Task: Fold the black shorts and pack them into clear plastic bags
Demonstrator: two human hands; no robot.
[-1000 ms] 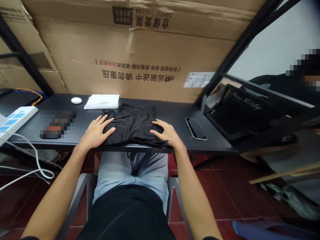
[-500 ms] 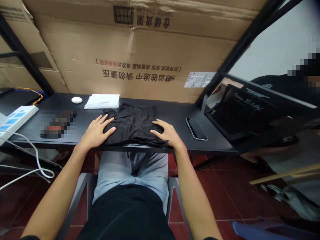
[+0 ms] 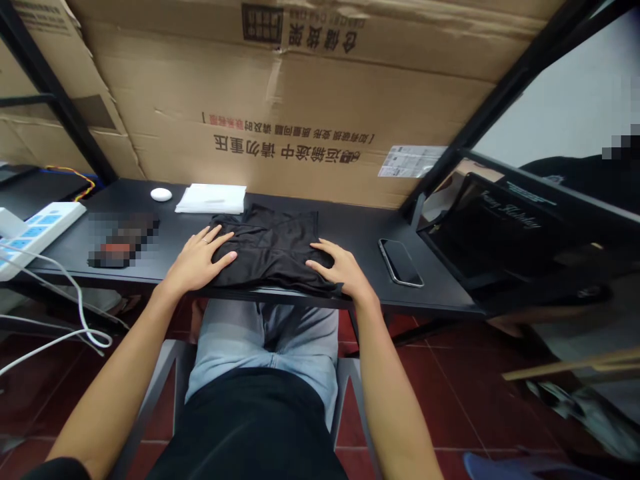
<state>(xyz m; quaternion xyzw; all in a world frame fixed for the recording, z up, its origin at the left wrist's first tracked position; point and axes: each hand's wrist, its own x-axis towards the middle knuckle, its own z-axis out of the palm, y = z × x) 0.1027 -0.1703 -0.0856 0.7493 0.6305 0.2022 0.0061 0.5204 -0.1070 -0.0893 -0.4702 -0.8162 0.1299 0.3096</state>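
A black cloth garment (image 3: 273, 250) lies spread on the dark desk by its front edge, lightly wrinkled; its exact kind I cannot make out. My left hand (image 3: 200, 260) rests on the garment's left side, fingers spread, with a ring on one finger. On the opposite side my right hand (image 3: 340, 267) lies over the right edge, fingers apart and slightly curved. Both palms face down, and neither hand grips the cloth. Behind the garment is a folded white sheet or packet (image 3: 211, 199).
A phone (image 3: 400, 262) lies right of my right hand. To the left are a white oval object (image 3: 161, 195), a blurred-out dark item (image 3: 125, 240) and a white power strip (image 3: 45, 233) with cables. Cardboard (image 3: 300, 87) walls the back. A person in dark clothing (image 3: 580, 180) is at right.
The view has shifted slightly, so the desk items sit a little further right. Both hands stay on the garment, which looks the same.
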